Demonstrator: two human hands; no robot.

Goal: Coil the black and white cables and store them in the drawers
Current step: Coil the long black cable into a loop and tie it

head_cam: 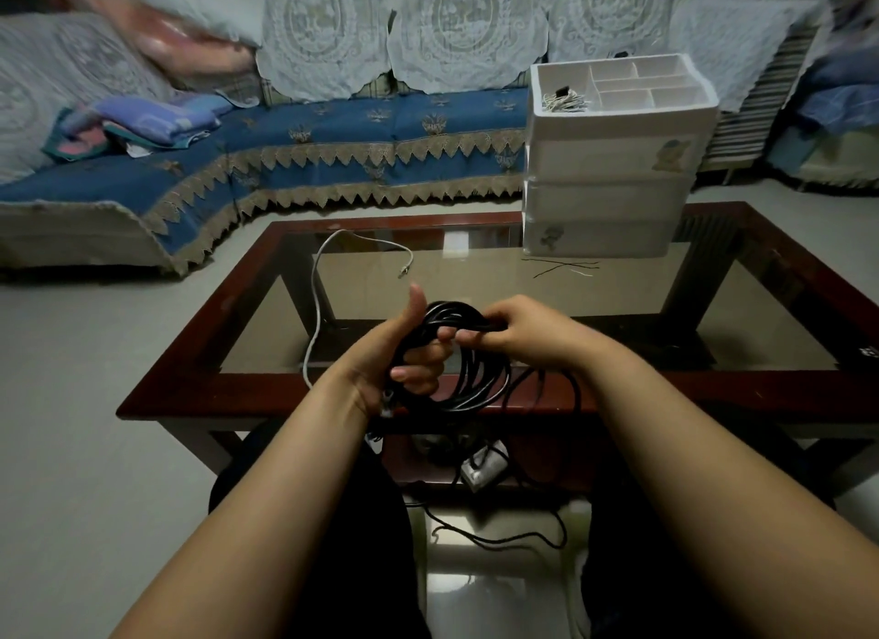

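The left hand [409,353] is gripping the half-wound thin black rubber cable [468,367]; the right hand [513,329] is pinching its top loop. Beyond, the thin white cable [316,305] is lying uncoiled, the white plastic drawers [609,200] awaiting both.

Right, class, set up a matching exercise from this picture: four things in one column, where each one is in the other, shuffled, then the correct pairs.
Things
1. black cable
2. white cable
3. drawer unit
4. folded cloths

Places
A. lying loose on the left part of the glass table
B. on the blue sofa
C. coiled in loops, gripped by the left hand and pinched by the right hand
D. standing on the table's far right part

Pairs: 1-C, 2-A, 3-D, 4-B
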